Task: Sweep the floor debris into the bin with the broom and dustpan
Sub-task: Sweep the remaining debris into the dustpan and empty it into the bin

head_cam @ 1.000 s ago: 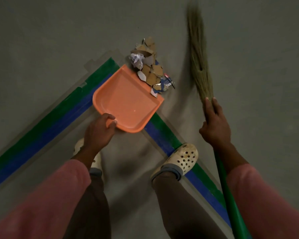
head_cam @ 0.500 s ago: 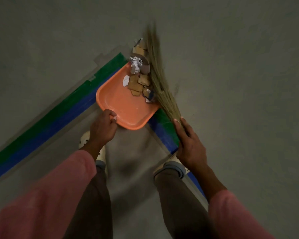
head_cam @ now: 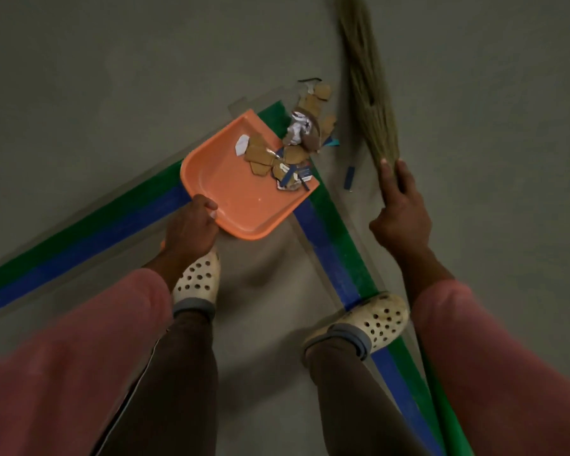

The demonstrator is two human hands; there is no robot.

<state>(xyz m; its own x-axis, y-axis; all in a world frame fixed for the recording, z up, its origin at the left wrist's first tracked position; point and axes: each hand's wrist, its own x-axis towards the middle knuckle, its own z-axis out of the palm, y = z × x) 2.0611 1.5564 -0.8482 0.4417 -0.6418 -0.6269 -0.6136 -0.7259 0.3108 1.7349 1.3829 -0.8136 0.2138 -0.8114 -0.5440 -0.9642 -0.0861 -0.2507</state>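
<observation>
The floor [head_cam: 112,77] under me is plain grey concrete, dimly lit. A green and blue tape line [head_cam: 89,240] bends into a corner just ahead of my feet. My left clog [head_cam: 198,278] stands inside that corner and my right clog [head_cam: 380,319] rests on the tape.

The orange dustpan [head_cam: 231,199] lies over the corner with its open lip turned away from me and to the right. The debris [head_cam: 297,149], cardboard scraps and a crumpled white paper, sits partly in the pan near the lip and partly on the floor just beyond it. A small blue strip [head_cam: 349,176] lies apart, between pan and broom.

My left hand [head_cam: 190,228] grips the pan's near rim, fingers curled over the edge. My right hand [head_cam: 400,209] is wrapped round the broom [head_cam: 369,93] where the bristles begin, one finger laid along them. The blurred bristles point away from me, just right of the pile. The green handle runs down past my pink sleeve [head_cam: 474,357].
</observation>
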